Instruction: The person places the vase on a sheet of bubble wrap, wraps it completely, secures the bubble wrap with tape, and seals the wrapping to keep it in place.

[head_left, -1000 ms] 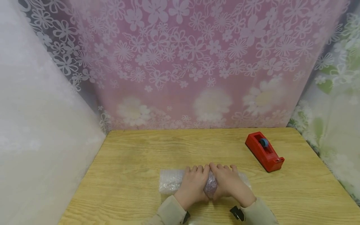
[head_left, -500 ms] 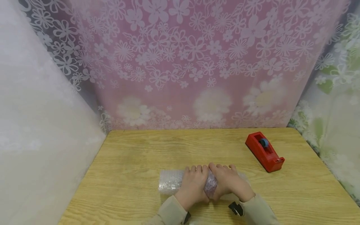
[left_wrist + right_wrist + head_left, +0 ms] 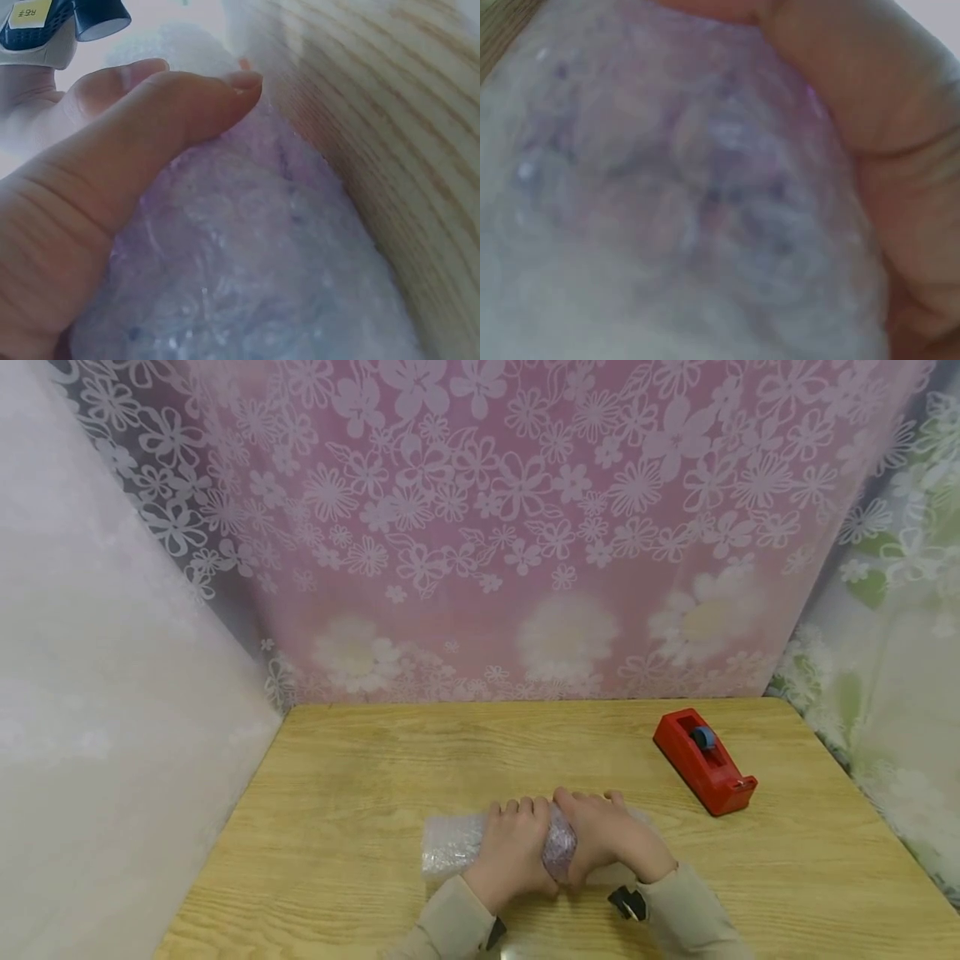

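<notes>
A roll of bubble wrap (image 3: pixel 452 846) lies crosswise near the front of the wooden table, its middle tinted purple by something wrapped inside. My left hand (image 3: pixel 512 852) grips the roll left of centre, fingers over the far side and thumb on the near side. Close beside it, my right hand (image 3: pixel 609 835) grips the right part the same way. Purple-tinted wrap shows in the gap between the hands. In the left wrist view the thumb (image 3: pixel 142 142) presses along the bubble wrap (image 3: pixel 247 262). The right wrist view shows the wrap (image 3: pixel 667 195) filling the palm. What is inside is hidden.
A red tape dispenser (image 3: pixel 703 764) with a blue-edged roll stands at the back right of the wooden table (image 3: pixel 337 777). A pink flowered curtain (image 3: pixel 480 527) hangs behind the table, with pale cloth (image 3: pixel 112 693) along the left side.
Both hands keep their grip on the bubble wrap roll. The right hand and wrist have shifted slightly left, and the roll has turned a little under the hands.
</notes>
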